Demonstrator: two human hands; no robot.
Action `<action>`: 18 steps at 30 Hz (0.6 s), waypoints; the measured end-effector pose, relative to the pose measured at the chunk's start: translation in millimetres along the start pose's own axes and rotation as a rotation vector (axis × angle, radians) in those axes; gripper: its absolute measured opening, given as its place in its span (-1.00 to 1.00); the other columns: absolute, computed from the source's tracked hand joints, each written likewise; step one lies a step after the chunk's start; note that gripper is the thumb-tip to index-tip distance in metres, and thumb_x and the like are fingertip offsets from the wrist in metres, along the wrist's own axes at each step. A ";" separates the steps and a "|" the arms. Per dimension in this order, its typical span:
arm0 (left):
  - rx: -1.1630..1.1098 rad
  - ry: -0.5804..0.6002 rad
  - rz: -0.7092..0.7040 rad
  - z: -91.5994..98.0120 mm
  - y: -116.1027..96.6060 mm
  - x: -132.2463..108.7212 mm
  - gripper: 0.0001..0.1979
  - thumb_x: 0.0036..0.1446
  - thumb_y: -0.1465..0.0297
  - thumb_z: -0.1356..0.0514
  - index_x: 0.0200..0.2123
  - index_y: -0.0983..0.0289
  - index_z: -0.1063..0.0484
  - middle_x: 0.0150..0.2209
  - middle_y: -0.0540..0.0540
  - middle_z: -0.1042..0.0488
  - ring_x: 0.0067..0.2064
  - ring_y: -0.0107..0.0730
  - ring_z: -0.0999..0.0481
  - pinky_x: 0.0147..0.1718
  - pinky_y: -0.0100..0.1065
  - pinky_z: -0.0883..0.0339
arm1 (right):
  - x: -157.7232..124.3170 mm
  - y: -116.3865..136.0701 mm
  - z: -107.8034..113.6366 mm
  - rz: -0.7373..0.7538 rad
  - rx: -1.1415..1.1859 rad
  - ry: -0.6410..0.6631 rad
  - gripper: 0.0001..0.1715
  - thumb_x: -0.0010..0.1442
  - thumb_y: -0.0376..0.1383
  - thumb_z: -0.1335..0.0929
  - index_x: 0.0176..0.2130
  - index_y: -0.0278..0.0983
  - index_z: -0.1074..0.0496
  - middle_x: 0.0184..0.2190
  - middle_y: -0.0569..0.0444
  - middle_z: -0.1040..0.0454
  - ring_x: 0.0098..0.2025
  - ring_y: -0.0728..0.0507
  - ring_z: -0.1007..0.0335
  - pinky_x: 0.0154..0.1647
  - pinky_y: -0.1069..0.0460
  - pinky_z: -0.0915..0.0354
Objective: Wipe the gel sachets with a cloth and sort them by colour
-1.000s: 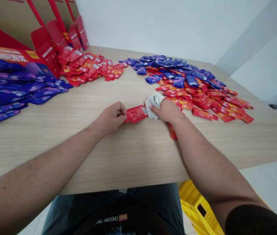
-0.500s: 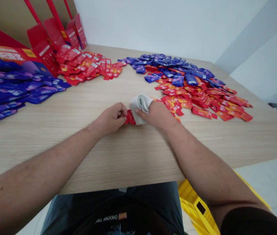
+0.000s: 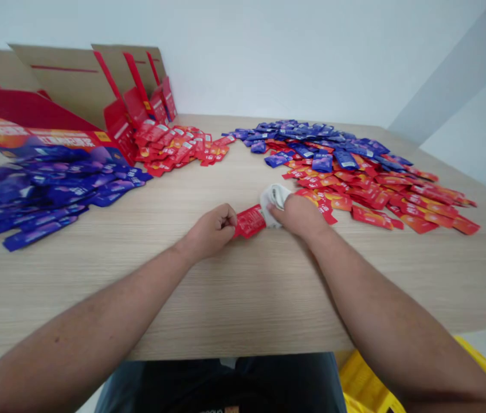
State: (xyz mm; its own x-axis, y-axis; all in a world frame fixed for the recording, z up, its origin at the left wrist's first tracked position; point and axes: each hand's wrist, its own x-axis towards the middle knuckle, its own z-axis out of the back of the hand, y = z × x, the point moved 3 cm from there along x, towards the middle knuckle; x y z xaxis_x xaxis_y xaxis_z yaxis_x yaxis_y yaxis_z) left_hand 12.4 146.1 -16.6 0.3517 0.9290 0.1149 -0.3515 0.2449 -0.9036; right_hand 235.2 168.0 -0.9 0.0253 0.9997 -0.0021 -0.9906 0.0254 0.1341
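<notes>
Tabletop (image 3: 243, 304) below, my left hand (image 3: 212, 230) pinches a red sachet (image 3: 250, 222). My right hand (image 3: 305, 215) clutches cloth (image 3: 272, 201), now farther off, uncovering it.

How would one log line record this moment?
left hand: pinching red sachet | right hand: holding white cloth at sachet's right end

Over the worktop (image 3: 243, 298), your left hand (image 3: 211, 232) pinches a red sachet (image 3: 250, 222) whose other end meets the white cloth (image 3: 271, 203) in your right hand (image 3: 302, 217), with a mixed heap of blue and red sachets (image 3: 346, 160) to your right and a blue pile (image 3: 66, 189) and a red pile (image 3: 178, 146) by the cartons (image 3: 116, 123) to your left.
</notes>
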 end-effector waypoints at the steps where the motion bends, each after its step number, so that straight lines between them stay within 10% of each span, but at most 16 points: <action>1: -0.008 -0.021 0.002 2.2 0.7 -0.2 -0.87 -0.11 0.56 -0.15 -0.44 0.24 -0.33 -0.59 -0.12 -0.29 -0.55 -0.51 -0.20 -0.55 -0.45 -0.04 | 3.2 -5.6 0.4 -0.031 -0.005 -0.020 -0.39 0.30 0.05 -0.21 -0.02 -0.35 -0.51 -0.16 -0.27 -0.59 -0.12 -0.30 -0.55 -0.21 -0.05 -0.35; 9: -0.527 -0.304 0.089 43.7 -6.9 9.8 -0.83 -0.08 0.50 -0.20 -0.39 0.24 -0.26 -0.49 -0.12 -0.38 -0.46 -0.51 -0.46 -0.30 -0.29 -0.51 | 3.0 -3.4 0.4 0.003 0.006 0.046 -0.33 0.29 0.10 -0.19 -0.12 -0.39 -0.55 -0.22 -0.31 -0.60 -0.17 -0.33 -0.58 -0.32 -0.05 -0.31; 18: -0.413 -0.586 0.006 122.3 3.3 36.2 -0.81 -0.13 0.53 -0.22 -0.41 0.25 -0.27 -0.54 -0.16 -0.29 -0.58 -0.63 -0.32 -0.35 -0.37 -0.53 | 2.7 2.8 -7.9 0.019 0.033 0.120 -0.37 0.30 0.08 -0.21 -0.10 -0.35 -0.54 -0.22 -0.28 -0.61 -0.17 -0.30 -0.58 -0.31 -0.04 -0.33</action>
State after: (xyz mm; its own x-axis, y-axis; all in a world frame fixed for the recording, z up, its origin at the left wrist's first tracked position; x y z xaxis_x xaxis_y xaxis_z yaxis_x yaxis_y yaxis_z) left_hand -82.1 214.5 35.1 -0.2141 0.9546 0.2073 0.0458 0.2218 -0.9740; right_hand 231.4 170.7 -8.4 -0.0117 0.9930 -0.1178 -0.9858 0.0083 0.1680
